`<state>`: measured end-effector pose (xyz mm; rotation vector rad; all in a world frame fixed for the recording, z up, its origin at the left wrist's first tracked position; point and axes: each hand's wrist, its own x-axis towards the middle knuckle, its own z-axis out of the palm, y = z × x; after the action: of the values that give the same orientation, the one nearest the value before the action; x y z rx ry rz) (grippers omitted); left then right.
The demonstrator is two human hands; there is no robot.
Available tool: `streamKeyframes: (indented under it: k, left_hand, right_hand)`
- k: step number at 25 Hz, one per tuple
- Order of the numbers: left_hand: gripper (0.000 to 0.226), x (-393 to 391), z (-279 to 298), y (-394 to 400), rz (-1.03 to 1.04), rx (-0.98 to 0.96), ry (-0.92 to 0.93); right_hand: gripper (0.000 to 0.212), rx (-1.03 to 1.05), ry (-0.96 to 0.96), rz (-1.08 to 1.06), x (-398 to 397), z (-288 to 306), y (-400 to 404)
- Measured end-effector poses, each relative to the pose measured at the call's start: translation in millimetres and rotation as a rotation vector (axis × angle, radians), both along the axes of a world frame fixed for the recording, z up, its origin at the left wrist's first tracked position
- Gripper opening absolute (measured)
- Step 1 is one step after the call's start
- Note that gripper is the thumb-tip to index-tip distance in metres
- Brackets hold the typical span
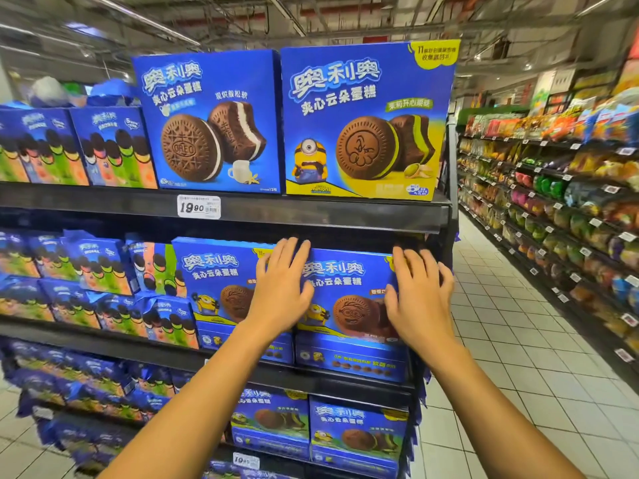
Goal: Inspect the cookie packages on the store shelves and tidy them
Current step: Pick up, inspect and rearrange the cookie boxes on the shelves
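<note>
A blue cookie box with a brown cookie picture (pixel 349 299) stands tilted at the right end of the middle shelf. My left hand (pixel 281 288) lies flat on its left edge, fingers spread, partly over the neighbouring blue box (pixel 218 281). My right hand (pixel 418 299) presses flat on its right side, fingers spread. Neither hand grips the box. On the top shelf stand two large blue cookie boxes, one with a white-cream cookie (pixel 207 122) and one with a green-cream cookie (pixel 366 122).
A black shelf rack (pixel 311 212) carries a 19.90 price tag (pixel 198 207). Smaller blue cookie packs (pixel 114 146) fill the left part of each level. More blue boxes (pixel 358 433) sit below. A tiled aisle (pixel 501 340) runs to the right, beside shelves of colourful snack bags (pixel 570 202).
</note>
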<state>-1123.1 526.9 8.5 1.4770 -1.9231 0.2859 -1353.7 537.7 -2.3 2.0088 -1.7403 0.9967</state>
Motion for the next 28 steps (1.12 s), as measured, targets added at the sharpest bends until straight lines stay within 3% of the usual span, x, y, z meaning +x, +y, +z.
streamKeyframes:
  k: [5, 9, 14, 20, 23, 26, 28]
  left_hand:
    - [0.077, 10, -9, -5, -0.028, -0.006, -0.045]
    - [0.081, 17, -6, -6, -0.131, 0.027, 0.079]
    - [0.053, 24, -10, 3, -0.187, -0.164, 0.058]
    - [0.052, 15, -21, 22, -0.187, -0.168, 0.250]
    - [0.065, 18, -21, 35, -0.268, -0.100, 0.476]
    - [0.080, 27, -34, 62, -0.384, 0.201, 0.809]
    - [0.078, 40, -55, 77, -0.467, 0.375, 0.884]
  right_hand:
    - [0.057, -0.072, -0.034, 0.076, -9, -4, 8]
    - [0.050, -0.031, -0.129, 0.195, -19, -3, 12]
    - [0.061, 0.040, -0.230, 0.329, -26, -16, 18]
    - [0.056, -0.085, -0.372, 0.351, -18, -20, 34]
    - [0.057, -0.106, -0.471, 0.349, -23, -14, 47]
    - [0.062, -0.064, -0.613, 0.417, -26, -8, 64]
    - [0.062, -0.002, -0.679, 0.485, -25, -8, 75]
